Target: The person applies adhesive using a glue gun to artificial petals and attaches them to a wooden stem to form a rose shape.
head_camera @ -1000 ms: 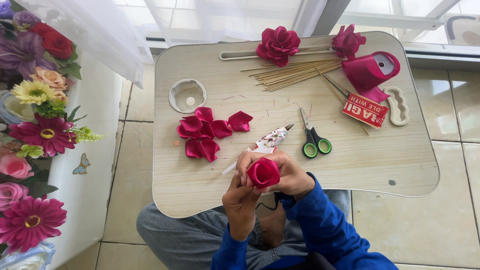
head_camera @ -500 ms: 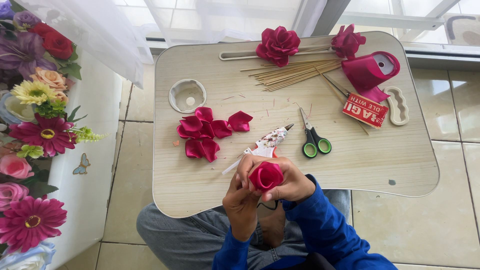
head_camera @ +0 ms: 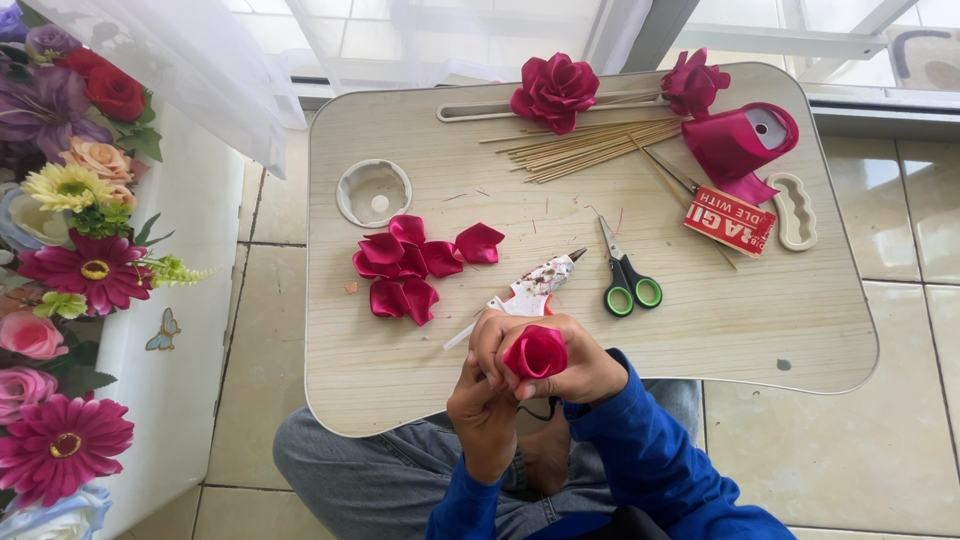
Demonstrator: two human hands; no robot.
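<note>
On table [head_camera: 760,330]: two roses [head_camera: 553,90], one scissors [head_camera: 622,275].

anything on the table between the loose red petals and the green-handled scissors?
Yes. In the head view a glue gun lies between the petals and the scissors, nozzle pointing toward the scissors; otherwise bare wood of the table.

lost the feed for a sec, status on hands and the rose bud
Left hand and right hand both closed on the red ribbon rosebud, at the table's near edge. Glue gun just beyond. Nothing blocking.
</note>
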